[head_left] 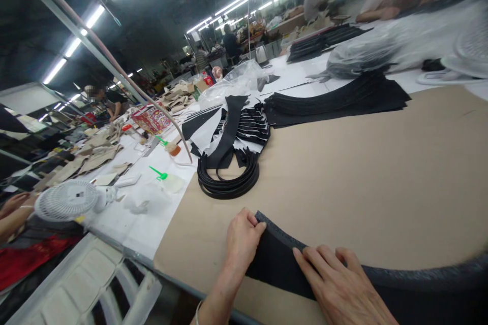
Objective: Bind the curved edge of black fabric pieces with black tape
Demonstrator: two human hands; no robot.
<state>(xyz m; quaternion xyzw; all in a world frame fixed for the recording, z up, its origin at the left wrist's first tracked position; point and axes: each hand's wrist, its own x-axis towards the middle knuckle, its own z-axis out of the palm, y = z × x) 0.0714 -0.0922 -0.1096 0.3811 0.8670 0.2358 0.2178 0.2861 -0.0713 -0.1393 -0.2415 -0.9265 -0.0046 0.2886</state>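
Note:
A long curved black panel with a dark grey, grainy band along its upper edge lies on brown sheeting. My left hand pinches the panel's left corner between thumb and fingers. Across the panel, my right hand rests palm down with fingers spread, its fingertips on the grainy band. The panel's right part runs out of view. Beyond my left hand lies a coil of black cord, below a pile of black and white cut pieces.
Stacked black curved panels lie at the back. Left of them are two green-tipped bottles, one a clear bottle, and a white fan. A white plastic chair stands at the table edge. Other people work around.

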